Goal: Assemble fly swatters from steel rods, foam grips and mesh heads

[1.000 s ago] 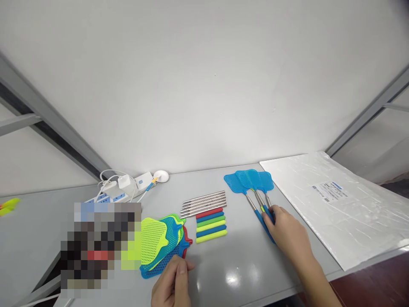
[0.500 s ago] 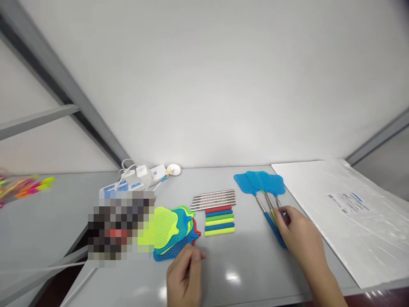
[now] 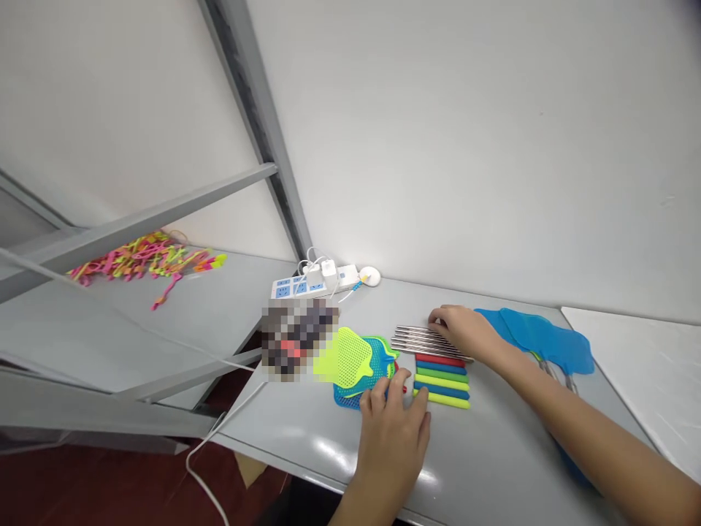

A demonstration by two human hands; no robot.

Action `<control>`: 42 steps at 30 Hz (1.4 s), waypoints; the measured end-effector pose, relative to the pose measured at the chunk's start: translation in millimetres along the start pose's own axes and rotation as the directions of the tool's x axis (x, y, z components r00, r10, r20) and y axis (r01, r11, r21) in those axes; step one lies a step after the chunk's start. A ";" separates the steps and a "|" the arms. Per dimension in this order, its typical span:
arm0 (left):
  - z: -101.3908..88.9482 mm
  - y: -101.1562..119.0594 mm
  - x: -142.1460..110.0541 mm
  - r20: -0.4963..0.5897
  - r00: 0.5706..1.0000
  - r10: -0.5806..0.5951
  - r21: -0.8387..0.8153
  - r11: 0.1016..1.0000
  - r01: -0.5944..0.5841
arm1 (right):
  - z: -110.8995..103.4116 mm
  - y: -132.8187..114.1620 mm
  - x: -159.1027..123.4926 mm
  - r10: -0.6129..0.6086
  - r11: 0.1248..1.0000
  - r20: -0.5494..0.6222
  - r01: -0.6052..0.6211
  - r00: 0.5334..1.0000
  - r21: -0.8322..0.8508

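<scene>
Right hand (image 3: 466,332) has moved leftward; metal rods (image 3: 415,339) lie beneath it.

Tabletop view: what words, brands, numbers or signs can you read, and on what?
No readable text anywhere.
Power strip: any markings are too small to read.
Metal rods, coloured handles, mesh swatter heads: no lettering discernible.
White package: no lettering discernible on the part in view.
</scene>
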State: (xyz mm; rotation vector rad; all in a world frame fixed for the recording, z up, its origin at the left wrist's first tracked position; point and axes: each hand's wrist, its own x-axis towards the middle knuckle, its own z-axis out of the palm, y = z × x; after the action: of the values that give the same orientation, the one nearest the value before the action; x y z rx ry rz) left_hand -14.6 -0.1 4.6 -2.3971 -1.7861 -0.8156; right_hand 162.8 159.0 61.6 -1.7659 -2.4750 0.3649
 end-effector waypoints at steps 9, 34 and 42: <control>-7.0 -0.7 -9.4 0.032 0.999 0.007 0.001 1.000 -0.007 | 8.0 0.0 23.7 -0.144 0.990 0.072 0.144 0.987 0.001; -21.4 20.8 -15.8 -0.075 0.979 -0.190 -0.724 0.686 0.078 | -20.5 -2.3 -252.0 0.900 0.417 -0.405 0.582 -0.159 0.698; -52.3 51.5 -39.7 0.044 0.813 -0.581 -0.999 -0.027 0.034 | 6.1 -72.5 -260.6 0.784 0.199 -0.522 0.662 0.335 0.723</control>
State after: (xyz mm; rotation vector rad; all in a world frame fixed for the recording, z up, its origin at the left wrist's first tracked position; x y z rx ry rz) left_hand 4.0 -69.8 46.4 -1.5852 -1.7440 -3.3386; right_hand 181.5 -109.2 91.9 -0.8259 -0.6094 0.5124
